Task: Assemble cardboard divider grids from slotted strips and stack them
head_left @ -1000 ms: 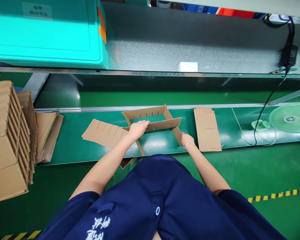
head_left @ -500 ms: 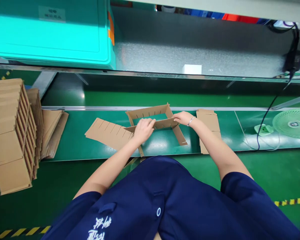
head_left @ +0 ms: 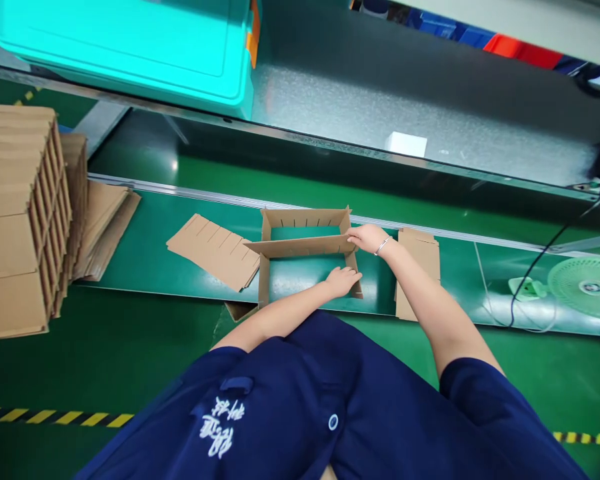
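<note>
Slotted cardboard strips stand on edge on the green bench, joined into an open frame. Its back strip (head_left: 307, 218) has a row of slots, and a middle strip (head_left: 300, 247) crosses between the two side strips. My right hand (head_left: 367, 238) is closed on the right end of the middle strip, where it meets the right side strip. Lower down, my left hand (head_left: 344, 281) has its fingers round the right side strip (head_left: 357, 291), partly covering it. The left side strip (head_left: 264, 277) stands untouched. Flat slotted cardboard strips (head_left: 215, 251) lie left of the frame.
Flat cardboard pieces (head_left: 420, 257) lie to the right, before a green fan (head_left: 590, 287) and a black cable (head_left: 540, 257). Stacked cardboard dividers (head_left: 10, 247) stand at the left. A shelf (head_left: 320, 93) above carries a turquoise bin (head_left: 125, 53) and a small white box (head_left: 407, 144).
My left hand has left the middle strip and moved right and nearer, onto the right side strip. My right hand stays at the joint. The frame stands squarer, and the view has tilted.
</note>
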Tool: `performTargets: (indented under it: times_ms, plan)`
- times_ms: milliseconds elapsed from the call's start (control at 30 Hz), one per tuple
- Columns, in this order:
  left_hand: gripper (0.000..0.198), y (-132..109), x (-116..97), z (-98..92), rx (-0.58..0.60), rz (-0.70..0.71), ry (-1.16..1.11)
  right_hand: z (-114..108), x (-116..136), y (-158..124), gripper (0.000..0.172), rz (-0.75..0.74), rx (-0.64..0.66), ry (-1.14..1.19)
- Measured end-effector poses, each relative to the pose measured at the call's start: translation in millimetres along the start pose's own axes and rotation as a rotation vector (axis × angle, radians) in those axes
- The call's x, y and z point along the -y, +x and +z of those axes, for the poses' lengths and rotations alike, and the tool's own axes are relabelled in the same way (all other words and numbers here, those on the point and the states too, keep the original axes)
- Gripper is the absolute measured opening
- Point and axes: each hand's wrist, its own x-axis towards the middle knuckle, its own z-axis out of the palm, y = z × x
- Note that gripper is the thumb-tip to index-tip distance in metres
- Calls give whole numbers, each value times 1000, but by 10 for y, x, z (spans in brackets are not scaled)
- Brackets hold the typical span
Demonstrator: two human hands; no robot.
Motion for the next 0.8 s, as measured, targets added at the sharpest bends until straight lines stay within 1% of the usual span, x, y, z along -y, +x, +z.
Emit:
performTargets:
  times_ms: [100,167,233,300,367,400,433,500,533,600,633,667,700,733,800]
  plan:
    - [38,-50,-2,22,-24,7,5,98,-33,78,31,-2,-11,13]
    - [38,-41,-29,30,-40,-8,7,223,-60,90,30,12,25,20]
    - [41,-25,-70,9,-26,-27,-6,358,-91,65,29,52,75,30]
    - [49,-54,-91,-63,3,-44,-34,447,-116,21,30,95,96,50]
    - [57,-190,-45,-193,-8,-78,-75,454,-116,-11,32,81,59,67]
    - [58,-312,16,-273,-48,-105,-96,429,-97,-10,34,55,18,75]
    - [56,-473,101,-356,-112,-142,-115,392,-59,6,38,22,-29,84]
    - [43,-884,334,-505,-296,-282,-134,311,87,91,47,-47,-113,116]
    - [36,-1111,469,-559,-399,-397,-130,279,196,157,49,-79,-134,135]
    - [31,-1529,742,-612,-569,-720,-117,253,468,322,50,-152,-122,154]
    - [35,-1691,868,-607,-605,-889,-128,257,614,411,50,-184,-103,150]
    - [41,-1810,980,-584,-595,-1028,-165,271,754,499,48,-201,-81,140]
    - [46,-1885,1075,-547,-546,-1114,-226,291,877,580,46,-201,-55,123]
    - [49,-1918,1150,-501,-475,-1148,-296,313,976,652,41,-186,-29,101]
    - [45,-1896,1243,-407,-347,-1115,-399,353,1095,757,32,-137,16,48]
